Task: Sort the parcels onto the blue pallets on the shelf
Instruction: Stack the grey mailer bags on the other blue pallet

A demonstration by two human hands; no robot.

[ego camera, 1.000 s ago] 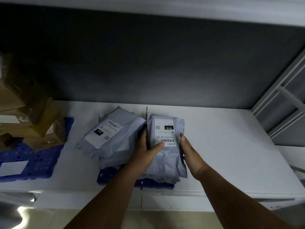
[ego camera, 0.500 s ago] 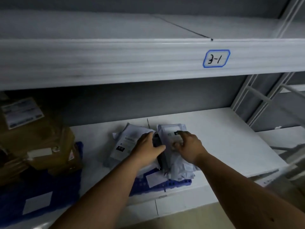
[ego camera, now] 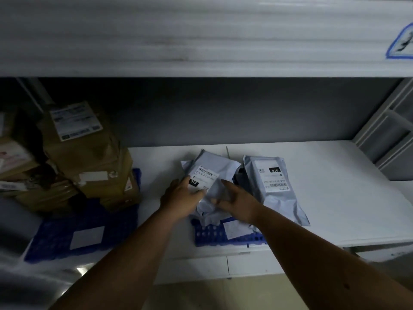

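Note:
Two grey poly-bag parcels lie on a small blue pallet (ego camera: 207, 236) on the white shelf. The left parcel (ego camera: 214, 168) carries a white label marked 010. My left hand (ego camera: 181, 198) lies on that parcel's left side, fingers over the label. My right hand (ego camera: 239, 200) touches its right lower side with fingers spread and fairly straight. The right parcel (ego camera: 274, 186), also labelled 010, lies apart from both hands and overhangs the pallet onto the shelf. Whether either hand actually grips the left parcel is unclear.
A second blue pallet (ego camera: 58, 240) at left holds stacked brown cardboard boxes (ego camera: 89, 157). The white shelf board (ego camera: 346, 198) stretches to the right. An upper shelf beam (ego camera: 201, 48) hangs overhead with a blue-framed tag (ego camera: 402, 41). Grey shelf uprights (ego camera: 388, 130) stand at right.
Both hands left the right parcel and moved onto the left one. The view shifted right and downward, closer to the shelf.

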